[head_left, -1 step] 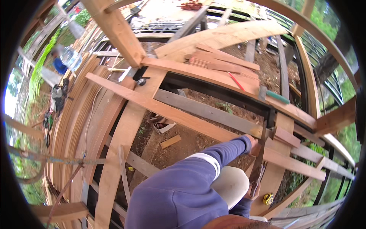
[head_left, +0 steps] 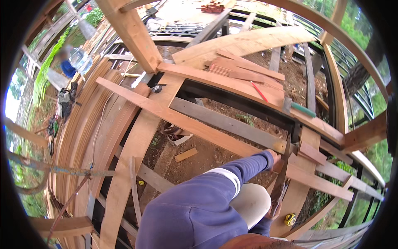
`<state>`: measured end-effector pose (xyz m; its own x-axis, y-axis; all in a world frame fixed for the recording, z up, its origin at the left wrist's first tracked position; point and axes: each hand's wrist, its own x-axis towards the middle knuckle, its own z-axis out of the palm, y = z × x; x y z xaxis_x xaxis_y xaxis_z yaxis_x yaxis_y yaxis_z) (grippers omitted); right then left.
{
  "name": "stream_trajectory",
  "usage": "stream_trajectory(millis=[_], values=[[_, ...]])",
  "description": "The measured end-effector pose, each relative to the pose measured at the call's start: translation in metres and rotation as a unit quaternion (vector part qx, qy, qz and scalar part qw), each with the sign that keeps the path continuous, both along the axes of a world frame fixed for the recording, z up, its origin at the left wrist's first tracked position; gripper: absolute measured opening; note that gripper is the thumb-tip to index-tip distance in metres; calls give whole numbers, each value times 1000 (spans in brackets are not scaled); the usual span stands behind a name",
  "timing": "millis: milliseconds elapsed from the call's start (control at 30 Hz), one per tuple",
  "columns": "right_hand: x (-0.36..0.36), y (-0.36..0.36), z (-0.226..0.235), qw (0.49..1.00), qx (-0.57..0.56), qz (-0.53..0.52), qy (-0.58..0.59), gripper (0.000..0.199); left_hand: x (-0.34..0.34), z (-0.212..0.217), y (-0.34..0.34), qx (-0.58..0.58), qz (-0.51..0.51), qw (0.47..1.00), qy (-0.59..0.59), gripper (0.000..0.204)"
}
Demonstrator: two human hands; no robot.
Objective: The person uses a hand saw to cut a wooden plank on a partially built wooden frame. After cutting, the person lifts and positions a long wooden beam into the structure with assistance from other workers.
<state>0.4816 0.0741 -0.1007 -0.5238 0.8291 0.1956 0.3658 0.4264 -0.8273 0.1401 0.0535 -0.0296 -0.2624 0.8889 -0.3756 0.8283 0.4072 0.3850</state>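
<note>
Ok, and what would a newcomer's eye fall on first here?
Probably the blue-purple sleeve with its white band, filling the lower middle. Then perhaps the dark saw right of centre, held in the right hand, and the thin red stick lying on boards higher up.

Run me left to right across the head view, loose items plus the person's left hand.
Dark bundle → small black tool → loose wood offcut → left hand → yellow tape measure → short reddish board.
</note>
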Motion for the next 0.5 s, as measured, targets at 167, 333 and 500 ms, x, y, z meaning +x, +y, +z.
stream_trajectory(millis=[167,333,500], values=[[21,36,53,997,-73,-27,4,58,2,-1,-4,-11,59,998,-11,90],[26,42,79,989,-131,-6,65,60,3,-1,0,0,47,999,9,89],[-1,7,77,955,-232,110,149,63,3,0,0,0,37,999,12,89]])
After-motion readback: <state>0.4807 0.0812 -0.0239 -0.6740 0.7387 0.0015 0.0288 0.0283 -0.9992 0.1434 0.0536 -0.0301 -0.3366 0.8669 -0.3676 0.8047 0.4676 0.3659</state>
